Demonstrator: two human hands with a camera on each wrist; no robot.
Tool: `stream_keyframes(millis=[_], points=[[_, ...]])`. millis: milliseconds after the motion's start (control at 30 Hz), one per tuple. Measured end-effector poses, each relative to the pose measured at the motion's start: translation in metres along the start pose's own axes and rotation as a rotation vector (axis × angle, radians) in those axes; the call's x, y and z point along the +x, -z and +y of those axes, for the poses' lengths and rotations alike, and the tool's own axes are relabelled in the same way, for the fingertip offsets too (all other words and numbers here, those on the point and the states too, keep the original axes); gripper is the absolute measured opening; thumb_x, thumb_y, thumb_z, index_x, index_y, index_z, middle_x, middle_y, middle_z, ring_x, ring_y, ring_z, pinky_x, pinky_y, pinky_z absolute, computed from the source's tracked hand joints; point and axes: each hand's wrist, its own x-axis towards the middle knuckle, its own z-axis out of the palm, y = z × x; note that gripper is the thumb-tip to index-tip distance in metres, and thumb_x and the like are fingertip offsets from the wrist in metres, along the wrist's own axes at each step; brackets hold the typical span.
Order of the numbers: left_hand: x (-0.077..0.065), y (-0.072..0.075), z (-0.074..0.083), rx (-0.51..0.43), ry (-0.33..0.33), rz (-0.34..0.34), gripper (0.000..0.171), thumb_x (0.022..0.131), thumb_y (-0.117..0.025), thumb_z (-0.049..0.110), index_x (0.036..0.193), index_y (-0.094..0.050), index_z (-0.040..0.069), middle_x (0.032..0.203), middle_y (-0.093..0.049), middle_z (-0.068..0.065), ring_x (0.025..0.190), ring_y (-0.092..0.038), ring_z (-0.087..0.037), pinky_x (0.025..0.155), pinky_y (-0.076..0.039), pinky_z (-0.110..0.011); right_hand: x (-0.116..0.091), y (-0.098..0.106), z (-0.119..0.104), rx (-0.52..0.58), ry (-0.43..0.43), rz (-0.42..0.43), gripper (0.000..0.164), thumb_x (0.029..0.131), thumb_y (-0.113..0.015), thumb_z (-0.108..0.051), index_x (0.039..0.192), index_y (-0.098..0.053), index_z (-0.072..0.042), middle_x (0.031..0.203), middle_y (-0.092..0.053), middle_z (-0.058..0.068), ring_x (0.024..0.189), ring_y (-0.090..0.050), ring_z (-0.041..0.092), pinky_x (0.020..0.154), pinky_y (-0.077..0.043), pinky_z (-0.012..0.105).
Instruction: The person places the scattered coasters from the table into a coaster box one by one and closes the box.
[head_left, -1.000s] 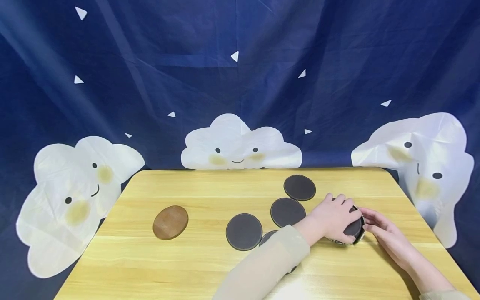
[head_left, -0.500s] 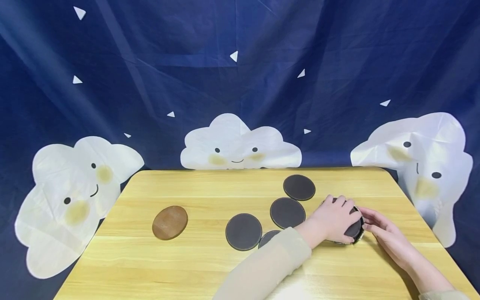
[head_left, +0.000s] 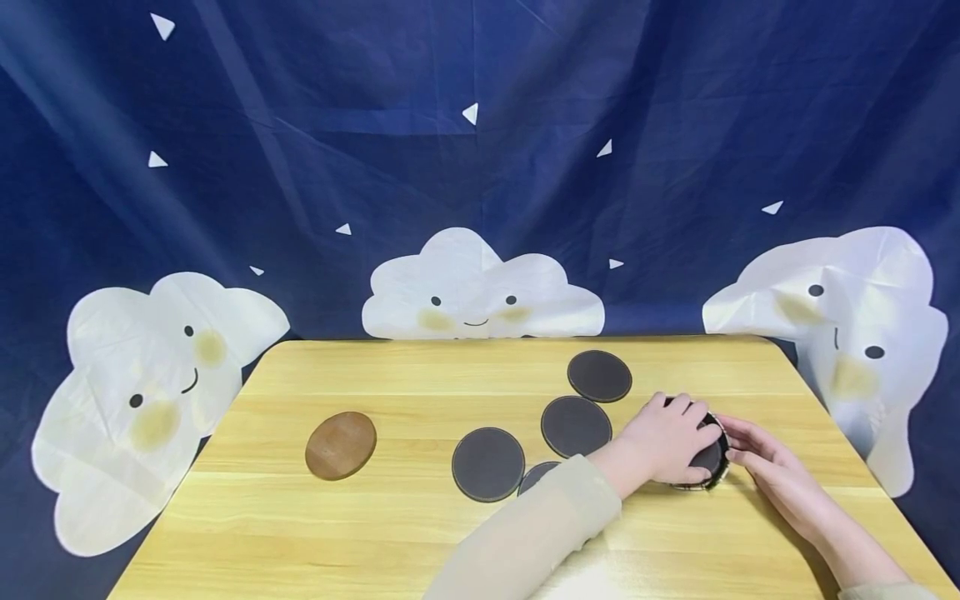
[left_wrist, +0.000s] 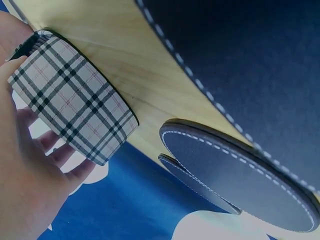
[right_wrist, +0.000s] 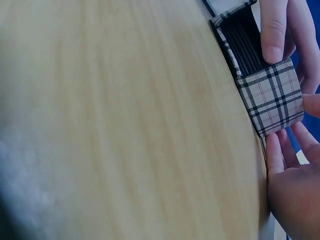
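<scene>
1. Disc [head_left: 341, 446], brown and round, lies flat on a wooden table [head_left: 300, 542], well left of the left hand [head_left: 667, 442]. Its leather-like surface suggests something light, stiff and hard to damage; the rim is the likely hold.
2. Dark discs [head_left: 488, 464], edged with pale stitching, lie nearer, to the left of that hand. They look thin and firm; a pinch at the edge should raise one, though lying flat they offer little to grasp.
3. A plaid holder [left_wrist: 75, 100] stands beneath the left palm, between the two hands. Thumb and fingers of the left hand grip across it. The wall seems stiff; loaded, it probably has some weight, so the sides suit a hold.
4. The right hand [head_left: 783, 483] touches the holder's right side, fingers extended; how hard it presses, I cannot tell.
5. Counts: one brown disc; four loose dark ones, one partly behind the left sleeve [head_left: 525, 533]; one holder, its stacked dark contents too dim to number; two hands, close together.
</scene>
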Motion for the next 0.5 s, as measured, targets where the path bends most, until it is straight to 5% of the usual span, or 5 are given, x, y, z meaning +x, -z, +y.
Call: stream_keyframes(millis=[500], points=[[-0.012,0.000,-0.015,-0.007,-0.015,-0.001,0.056,0.102,-0.044,0.073,0.150,-0.043,0.044,0.154,-0.042,0.014,0.144,-0.039,-0.007,0.115,-0.037,-0.029,-0.001,-0.001,0.001,0.014,0.018,0.004,0.059,0.103,-0.037,0.016,0.145,-0.059,-0.020,0.135,-0.068,-0.015,0.120,-0.063,-0.003,0.099,-0.044,0.008]])
